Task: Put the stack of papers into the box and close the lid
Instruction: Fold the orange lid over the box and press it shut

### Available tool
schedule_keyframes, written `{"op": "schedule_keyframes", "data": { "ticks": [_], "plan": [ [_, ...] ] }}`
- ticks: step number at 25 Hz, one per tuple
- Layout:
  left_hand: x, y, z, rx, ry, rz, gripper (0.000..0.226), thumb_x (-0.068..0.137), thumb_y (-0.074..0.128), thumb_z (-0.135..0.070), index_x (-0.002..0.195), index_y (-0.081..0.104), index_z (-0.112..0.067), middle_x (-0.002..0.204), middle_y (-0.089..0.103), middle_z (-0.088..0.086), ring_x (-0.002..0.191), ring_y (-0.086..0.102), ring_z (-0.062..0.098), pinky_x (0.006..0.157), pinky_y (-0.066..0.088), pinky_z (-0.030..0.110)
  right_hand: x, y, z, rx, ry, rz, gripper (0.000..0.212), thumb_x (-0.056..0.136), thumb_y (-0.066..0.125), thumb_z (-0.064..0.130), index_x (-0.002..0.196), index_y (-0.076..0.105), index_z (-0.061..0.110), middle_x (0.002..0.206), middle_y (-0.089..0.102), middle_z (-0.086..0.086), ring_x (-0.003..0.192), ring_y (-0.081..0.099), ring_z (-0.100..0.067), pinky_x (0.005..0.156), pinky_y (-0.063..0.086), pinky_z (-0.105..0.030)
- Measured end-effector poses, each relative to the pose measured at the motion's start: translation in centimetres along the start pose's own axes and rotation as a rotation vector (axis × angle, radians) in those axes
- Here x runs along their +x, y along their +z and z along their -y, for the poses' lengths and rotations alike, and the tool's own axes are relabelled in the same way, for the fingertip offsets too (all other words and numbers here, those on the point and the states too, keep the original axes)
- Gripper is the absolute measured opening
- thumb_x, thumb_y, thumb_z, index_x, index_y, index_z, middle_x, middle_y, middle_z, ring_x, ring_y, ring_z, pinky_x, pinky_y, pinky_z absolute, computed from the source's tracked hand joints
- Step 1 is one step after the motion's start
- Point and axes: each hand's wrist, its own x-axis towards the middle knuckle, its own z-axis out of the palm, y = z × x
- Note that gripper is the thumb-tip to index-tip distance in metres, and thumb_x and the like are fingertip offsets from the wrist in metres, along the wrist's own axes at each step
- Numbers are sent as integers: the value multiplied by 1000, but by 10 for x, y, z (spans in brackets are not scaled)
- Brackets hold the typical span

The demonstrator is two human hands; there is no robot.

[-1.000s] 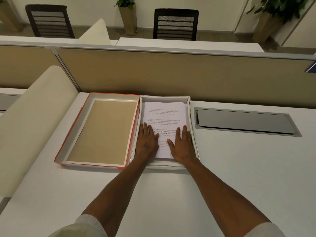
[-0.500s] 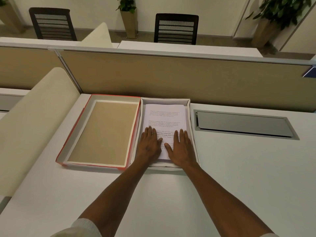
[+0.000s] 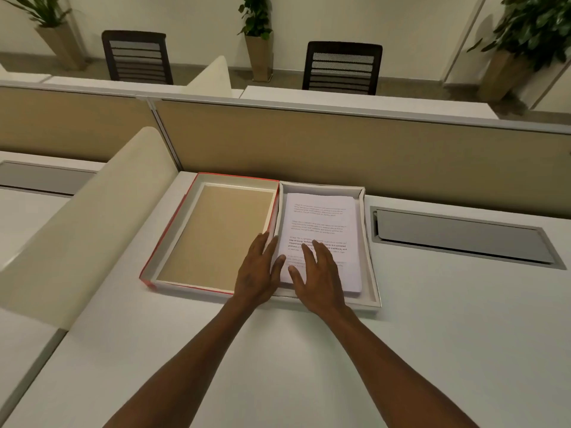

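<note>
A white shallow box point(image 3: 369, 242) lies on the desk with the stack of printed papers point(image 3: 321, 223) inside it. Its lid point(image 3: 216, 233), red-edged with a tan inner face, lies upside down right beside it on the left. My left hand point(image 3: 258, 273) rests over the seam between lid and box, its fingers on the lid's right wall and its thumb at the papers' left edge. My right hand point(image 3: 318, 274) hovers over the near part of the papers, fingers spread, holding nothing.
A tan partition point(image 3: 340, 143) rises just behind the box. A grey cable hatch point(image 3: 460, 239) is set into the desk to the right. A cream curved divider point(image 3: 83, 230) borders the desk on the left. Chairs and potted plants stand beyond.
Both hands have shifted left off the papers. The left hand went from flat on the stack to the lid's right wall; the right hand lifted and spread its fingers.
</note>
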Motion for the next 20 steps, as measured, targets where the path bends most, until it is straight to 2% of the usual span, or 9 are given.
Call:
{"op": "schedule_keyframes", "data": {
  "ticks": [2,4,7,11,14,17,20],
  "plan": [
    [-11,-20,21,32,-64,-45,81,91,17,-72,153,36,-24,164,29,2,152,26,25,122,29,51,-11,9,23,17,-35,52,70,93,44,59,151,36,22,161,31,-4,149,27,-26,120,17,-39],
    [-20,-38,42,67,-107,-61,73,94,27,-63,152,39,-21,164,30,4,153,25,26,121,30,52,-21,17,47,-11,-88,142,70,94,41,59,153,31,23,163,27,-3,152,21,-24,120,10,-37],
    [-30,-60,72,123,-155,-55,70,94,30,-57,152,39,-18,163,31,6,154,22,28,123,25,52,-32,29,77,-133,-164,220,70,96,37,58,155,25,21,165,21,-3,154,13,-25,123,8,-43],
    [-33,-89,111,196,-209,-55,69,98,34,-53,153,38,-12,163,30,13,154,17,32,124,20,49,-42,48,91,-258,-210,263,65,100,36,49,154,29,13,164,23,-10,154,10,-30,122,12,-48],
    [-30,-108,136,237,-234,-66,62,101,46,-44,151,39,-8,160,32,18,153,19,35,123,22,49,-46,60,90,-323,-200,257,61,100,36,46,149,38,10,162,27,-13,153,14,-33,121,17,-52],
    [-27,-120,158,298,-292,-95,65,97,53,-39,151,38,-5,157,35,23,151,23,40,122,26,52,-48,67,92,-352,-191,232,59,98,38,45,144,47,9,159,34,-15,151,21,-34,119,23,-53],
    [-21,-129,170,219,-523,-65,75,92,59,-36,154,28,-5,155,37,25,144,33,43,119,25,52,-51,71,94,-358,-168,187,56,96,43,44,138,55,8,154,42,-15,148,30,-35,115,31,-54]
  ]
}}
